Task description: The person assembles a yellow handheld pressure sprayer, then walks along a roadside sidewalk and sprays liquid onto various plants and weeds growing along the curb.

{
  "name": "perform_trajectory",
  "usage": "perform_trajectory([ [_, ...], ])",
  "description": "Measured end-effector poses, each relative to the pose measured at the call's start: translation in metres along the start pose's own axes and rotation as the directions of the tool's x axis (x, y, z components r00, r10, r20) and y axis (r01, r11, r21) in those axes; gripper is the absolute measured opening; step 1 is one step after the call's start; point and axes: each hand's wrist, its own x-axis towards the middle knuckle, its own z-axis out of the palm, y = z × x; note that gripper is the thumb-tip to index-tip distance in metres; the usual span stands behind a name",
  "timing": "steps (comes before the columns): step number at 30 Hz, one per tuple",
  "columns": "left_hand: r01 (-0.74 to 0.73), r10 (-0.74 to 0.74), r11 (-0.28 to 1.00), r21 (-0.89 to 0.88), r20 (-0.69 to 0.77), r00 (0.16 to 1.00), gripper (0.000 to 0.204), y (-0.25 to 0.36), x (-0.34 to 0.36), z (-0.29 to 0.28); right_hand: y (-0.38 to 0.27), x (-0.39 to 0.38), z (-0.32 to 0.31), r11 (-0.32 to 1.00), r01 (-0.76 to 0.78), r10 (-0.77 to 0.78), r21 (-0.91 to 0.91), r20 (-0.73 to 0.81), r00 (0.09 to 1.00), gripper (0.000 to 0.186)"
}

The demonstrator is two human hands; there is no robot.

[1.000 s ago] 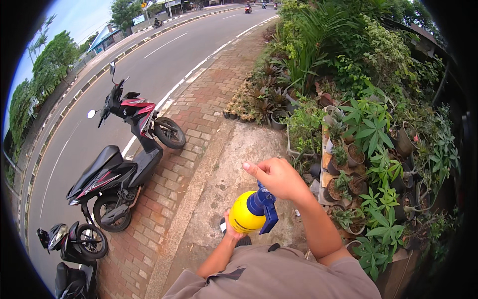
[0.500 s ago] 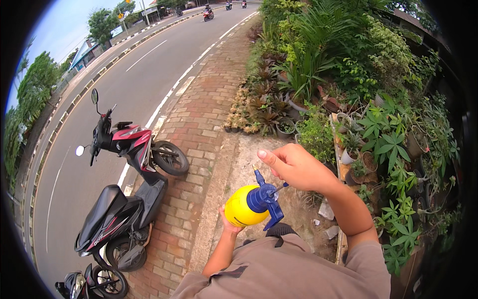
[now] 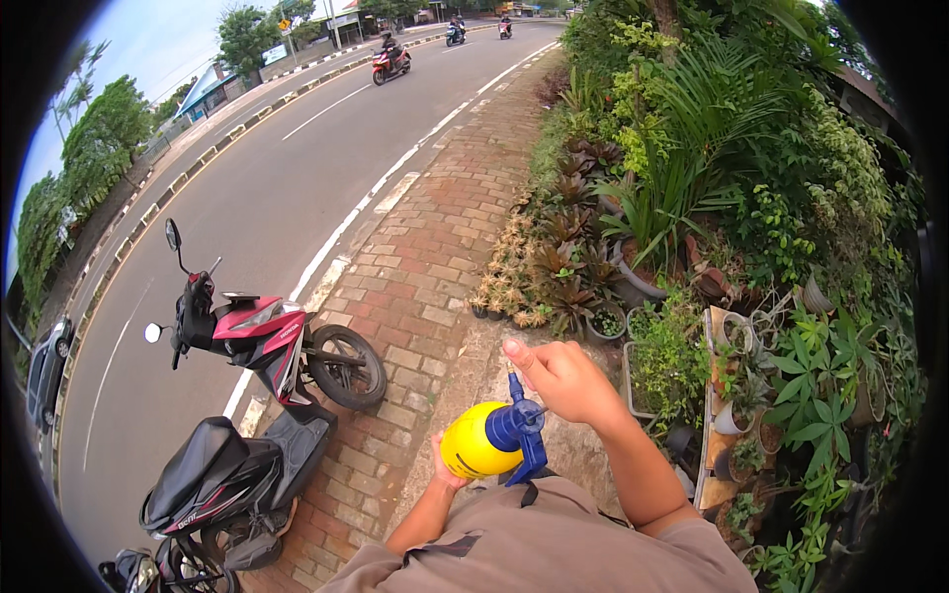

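Just beyond the brown shirt [image 3: 514,534], I have the left grip [image 3: 447,470] clamped on the yellow spray bottle [image 3: 469,441], its long axis tilting rightward to the blue head [image 3: 504,429], where the nearer right grip [image 3: 567,383] curls closed on what seems a hidden pump handle, with brick paving [image 3: 435,257] farther off.

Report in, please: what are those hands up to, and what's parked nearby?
Left hand: cradling yellow spray bottle. Right hand: closed at blue pump head. Nozzle: pointing forward. Parked scooter: off left, apart from both hands.

Left hand [image 3: 448,467] — holding yellow sprayer [image 3: 474,441].
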Motion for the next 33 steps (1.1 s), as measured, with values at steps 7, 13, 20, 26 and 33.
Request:
perform_trajectory([
  [7, 0.041, -0.030, 0.991, -0.124, 0.086, 0.996, 0.073, 0.054, 0.103, 0.051, 0.034, 0.133, -0.031, 0.997, -0.074, 0.074, -0.015, 0.021, 0.997, 0.080],
  [13, 0.070, -0.070, 0.998, 0.000, 0.045, 0.996, 0.080, 0.101, 0.185, 0.070, 0.084, 0.221, -0.026, 0.992, -0.127, 0.124, -0.016, -0.126, 0.984, 0.083],
  [20, 0.268, -0.243, 0.961, -0.063, 0.265, 0.933, 0.076, 0.198, 0.342, 0.079, 0.096, 0.347, -0.097, 0.963, -0.268, 0.266, 0.017, 0.083, 0.960, 0.081],
  [26, 0.295, -0.309, 0.950, 0.102, 0.188, 0.932, 0.076, 0.303, 0.460, 0.172, 0.020, 0.450, -0.189, 0.992, -0.125, 0.124, -0.003, -0.090, 0.988, 0.067],
  [33, 0.342, -0.357, 0.934, 0.106, 0.195, 0.913, 0.078, 0.373, 0.553, 0.172, 0.031, 0.553, -0.240, 0.993, -0.016, 0.044, 0.119, -0.235, 0.971, 0.066],
])
